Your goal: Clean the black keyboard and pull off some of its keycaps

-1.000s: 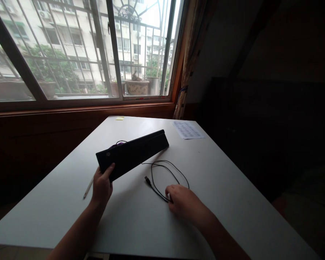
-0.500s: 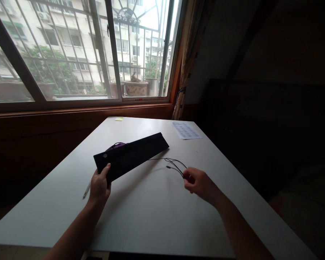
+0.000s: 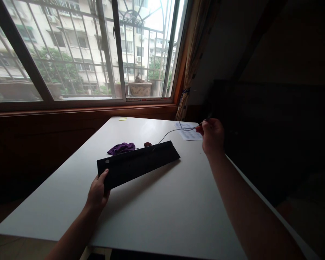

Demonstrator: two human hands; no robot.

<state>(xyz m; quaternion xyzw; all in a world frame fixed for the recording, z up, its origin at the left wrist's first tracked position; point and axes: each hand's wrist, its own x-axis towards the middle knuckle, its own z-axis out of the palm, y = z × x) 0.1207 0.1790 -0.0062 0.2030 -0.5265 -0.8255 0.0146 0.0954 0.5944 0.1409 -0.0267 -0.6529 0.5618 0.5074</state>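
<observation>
Right hand [image 3: 213, 136] has risen toward the far right, pinching the cable [image 3: 168, 132]; left hand [image 3: 96, 192] grips the keyboard [image 3: 138, 164] at its left end.

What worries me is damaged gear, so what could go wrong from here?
The left hand grips the long, black, flat rectangular board near one end, so it might twist or slip. The right hand holds up the thin black cable running to the board; a tug could strain it. The crumpled purple cloth behind might also get caught.

Barred sliding window [image 3: 118, 54] letting in daylight, patterned curtain [image 3: 191, 68] tied beside it, white table [image 3: 165, 216] below, dark right side.
</observation>
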